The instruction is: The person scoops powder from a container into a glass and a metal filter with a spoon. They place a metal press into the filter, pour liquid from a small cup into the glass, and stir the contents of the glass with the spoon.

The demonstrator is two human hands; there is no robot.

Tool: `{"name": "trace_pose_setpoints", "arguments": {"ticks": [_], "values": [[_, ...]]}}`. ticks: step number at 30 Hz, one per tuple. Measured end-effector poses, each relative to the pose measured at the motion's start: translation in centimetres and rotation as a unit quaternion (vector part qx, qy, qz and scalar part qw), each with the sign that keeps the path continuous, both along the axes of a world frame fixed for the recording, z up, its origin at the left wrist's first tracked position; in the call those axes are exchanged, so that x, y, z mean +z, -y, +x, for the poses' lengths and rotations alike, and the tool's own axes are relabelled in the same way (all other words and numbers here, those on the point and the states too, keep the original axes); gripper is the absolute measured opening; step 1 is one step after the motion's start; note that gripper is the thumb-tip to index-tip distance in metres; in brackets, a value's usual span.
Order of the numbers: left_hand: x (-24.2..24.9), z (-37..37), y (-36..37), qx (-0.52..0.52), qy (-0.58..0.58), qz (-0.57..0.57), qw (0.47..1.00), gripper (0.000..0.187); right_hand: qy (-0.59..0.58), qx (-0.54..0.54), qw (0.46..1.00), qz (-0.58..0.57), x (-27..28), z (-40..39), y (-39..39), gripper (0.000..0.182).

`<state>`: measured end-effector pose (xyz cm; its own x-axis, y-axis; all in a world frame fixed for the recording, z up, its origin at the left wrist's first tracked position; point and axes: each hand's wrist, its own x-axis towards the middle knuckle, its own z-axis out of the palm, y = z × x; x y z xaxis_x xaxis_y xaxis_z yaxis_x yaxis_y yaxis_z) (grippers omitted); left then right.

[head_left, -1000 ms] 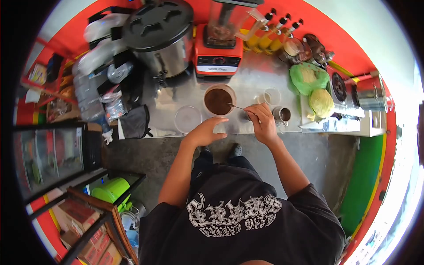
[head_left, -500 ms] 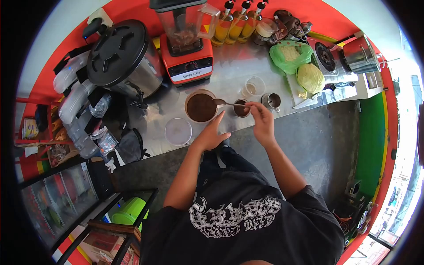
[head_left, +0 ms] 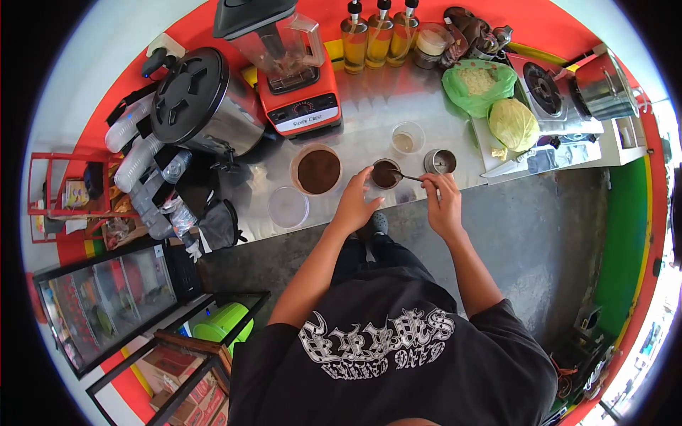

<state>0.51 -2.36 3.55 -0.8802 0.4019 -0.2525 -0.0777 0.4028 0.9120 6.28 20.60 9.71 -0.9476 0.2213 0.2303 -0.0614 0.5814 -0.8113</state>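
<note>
My right hand (head_left: 443, 204) pinches the handle of a metal spoon (head_left: 410, 177). The spoon's bowl end dips into a small round cup (head_left: 383, 187) with dark brown powder in it. Beside that cup my left hand (head_left: 353, 206) is open, thumb and fingers apart, fingertips right at the cup's left rim. Farther left stands a wide tub (head_left: 294, 171) holding more brown powder (head_left: 318, 172). A round translucent lid (head_left: 288, 207) lies in front of the tub. Behind the small cup is a clear plastic cup (head_left: 408, 138), and a metal mug (head_left: 440, 162) stands to its right.
A red blender (head_left: 298, 103) and a large steel canister (head_left: 227, 117) with a black lid stand at the back left of the steel counter (head_left: 369, 128). Pump bottles (head_left: 380, 39) line the wall. To the right are a cabbage (head_left: 513, 124), a knife (head_left: 508, 165) and a stove (head_left: 543, 89).
The spoon has moved from over the tub's right edge to the small cup, its bowl now inside. My right hand went slightly right; my left hand moved right from the tub to the cup.
</note>
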Motion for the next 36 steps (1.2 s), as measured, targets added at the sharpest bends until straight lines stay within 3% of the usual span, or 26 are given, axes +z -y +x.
{"name": "trace_pose_setpoints", "arguments": {"ticks": [2, 12, 15, 17, 20, 24, 30, 34, 36], "values": [[-0.4, 0.1, -0.6, 0.011, -0.032, -0.019, 0.999, 0.086, -0.037, 0.075, 0.995, 0.051, -0.5, -0.5, -0.3, 0.01], [-0.5, -0.5, -1.4, 0.04, -0.092, -0.069, 0.993, 0.078, -0.092, 0.171, 0.975, 0.105, -3.8, -2.5, -0.4, 0.011], [-0.7, -0.2, -1.5, 0.056, -0.095, -0.064, 0.992, 0.076, -0.088, 0.164, 0.977, 0.106, -5.5, -2.4, -0.2, 0.012], [-0.8, -0.4, -1.8, 0.067, -0.096, -0.055, 0.992, 0.075, 0.006, 0.075, 0.997, 0.003, -6.7, -2.4, -0.1, 0.015], [-1.3, 0.0, -1.8, 0.066, -0.113, -0.063, 0.989, 0.072, 0.063, 0.056, 0.996, -0.035, -6.1, -2.8, -0.2, 0.022], [-1.0, -0.4, -1.8, 0.044, -0.129, -0.095, 0.986, 0.072, 0.056, 0.033, 0.996, -0.067, -6.0, -3.4, -0.6, 0.024], [-0.7, -1.2, -1.4, 0.011, -0.136, -0.119, 0.983, 0.072, 0.138, -0.019, 0.979, -0.151, -6.1, -3.6, -1.8, 0.024], [-1.0, -1.3, -1.4, 0.007, -0.136, -0.105, 0.985, 0.072, 0.138, -0.009, 0.98, -0.144, -5.1, -3.2, -1.6, 0.024], [-1.1, -1.1, -1.3, 0.007, -0.133, -0.107, 0.985, 0.072, 0.084, -0.001, 0.99, -0.113, -3.9, -2.9, -1.3, 0.023]]}}
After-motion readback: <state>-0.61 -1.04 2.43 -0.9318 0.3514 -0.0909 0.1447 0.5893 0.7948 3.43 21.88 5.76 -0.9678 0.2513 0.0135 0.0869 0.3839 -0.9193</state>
